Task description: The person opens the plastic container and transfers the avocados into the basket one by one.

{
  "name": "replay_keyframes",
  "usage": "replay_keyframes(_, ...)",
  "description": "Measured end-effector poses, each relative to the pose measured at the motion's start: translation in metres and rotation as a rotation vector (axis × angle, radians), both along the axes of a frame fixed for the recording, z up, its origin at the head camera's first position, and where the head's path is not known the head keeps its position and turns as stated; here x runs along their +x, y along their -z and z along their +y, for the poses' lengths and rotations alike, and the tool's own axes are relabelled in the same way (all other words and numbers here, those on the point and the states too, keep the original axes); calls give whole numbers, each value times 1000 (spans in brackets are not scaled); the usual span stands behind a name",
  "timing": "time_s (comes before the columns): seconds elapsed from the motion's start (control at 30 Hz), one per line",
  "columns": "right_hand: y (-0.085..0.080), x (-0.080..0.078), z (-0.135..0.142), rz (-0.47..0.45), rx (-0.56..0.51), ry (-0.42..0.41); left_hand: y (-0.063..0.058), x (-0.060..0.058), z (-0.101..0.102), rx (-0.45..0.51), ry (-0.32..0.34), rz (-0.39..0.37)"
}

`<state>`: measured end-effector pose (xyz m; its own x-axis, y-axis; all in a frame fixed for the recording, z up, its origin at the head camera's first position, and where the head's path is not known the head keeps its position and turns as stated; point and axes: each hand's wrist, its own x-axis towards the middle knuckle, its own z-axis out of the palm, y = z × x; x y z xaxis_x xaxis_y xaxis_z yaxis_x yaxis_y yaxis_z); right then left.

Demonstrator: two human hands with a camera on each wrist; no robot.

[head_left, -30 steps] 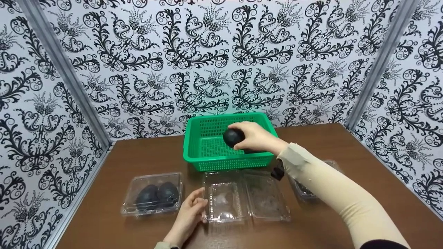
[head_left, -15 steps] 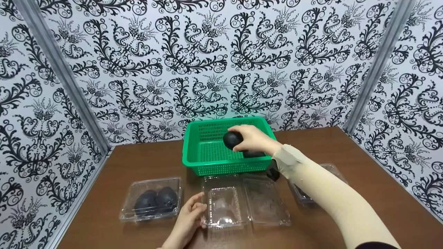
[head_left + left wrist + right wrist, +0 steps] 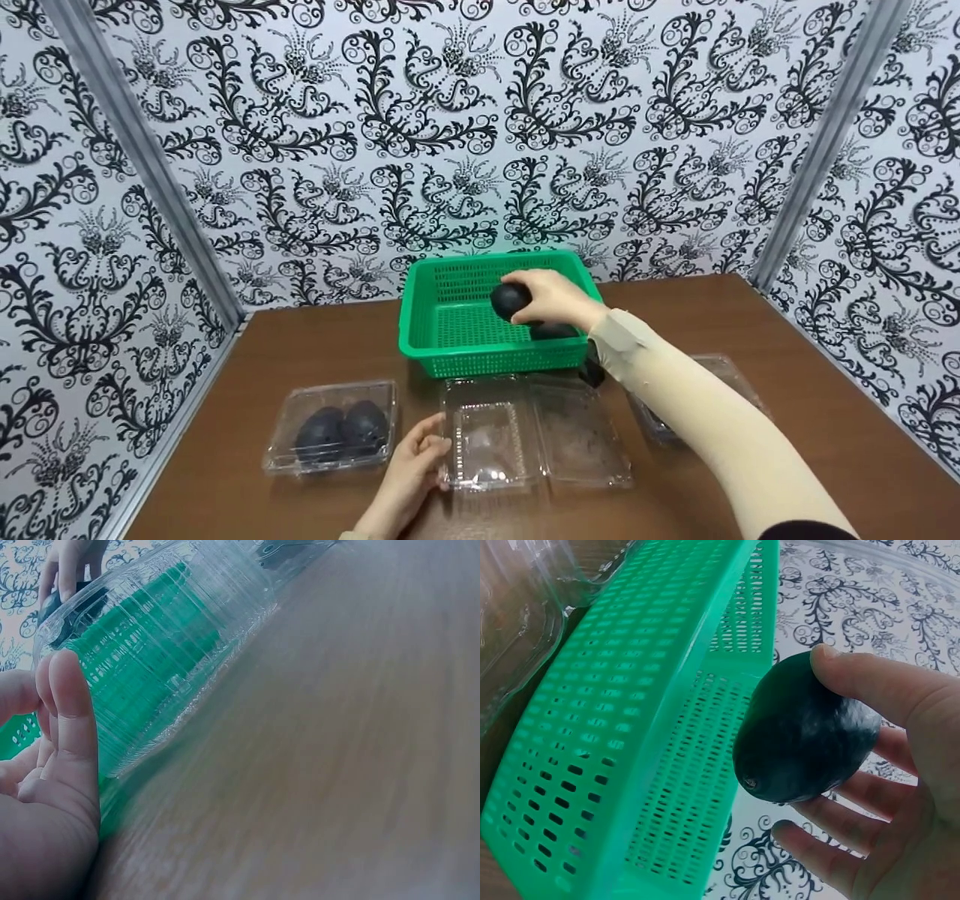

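Observation:
My right hand (image 3: 561, 298) holds a dark avocado (image 3: 807, 729) over the green basket (image 3: 502, 352), thumb on one side and fingers on the other. Another dark avocado (image 3: 551, 330) lies inside the basket, partly hidden under that hand. An open clear plastic clamshell box (image 3: 489, 439) stands before the basket, its lid (image 3: 579, 439) folded out to the right. At the box's left edge is my left hand (image 3: 411, 465), its loosely bent fingers touching the side wall. The left wrist view shows these fingers (image 3: 73, 697) beside the clear wall.
On the left of the brown table (image 3: 315, 506), a closed clear box (image 3: 296, 397) holds two avocados (image 3: 321, 435). Another clear box (image 3: 724, 367) sits at the right, partly hidden behind the right forearm. Patterned walls (image 3: 480, 165) enclose the back and sides.
The right hand keeps hold of the avocado above the basket with only a slight shift. The left hand stays at the clamshell box's edge. The head view tilts slightly.

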<state>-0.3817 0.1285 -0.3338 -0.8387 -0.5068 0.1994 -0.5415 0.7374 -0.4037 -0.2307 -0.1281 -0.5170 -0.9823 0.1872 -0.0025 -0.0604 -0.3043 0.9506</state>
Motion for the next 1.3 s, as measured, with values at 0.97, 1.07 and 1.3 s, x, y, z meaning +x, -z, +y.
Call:
replay_keyframes(0.97, 34, -26, -2, -85, -3, 22, 2, 1, 0, 28, 12, 31)
replay_keyframes(1.07, 38, -28, -1, -95, 3, 22, 1, 1, 0, 24, 12, 28)
replay_keyframes(1.3, 44, -28, 3, -111, 0, 24, 1, 1, 0, 34, 10, 7)
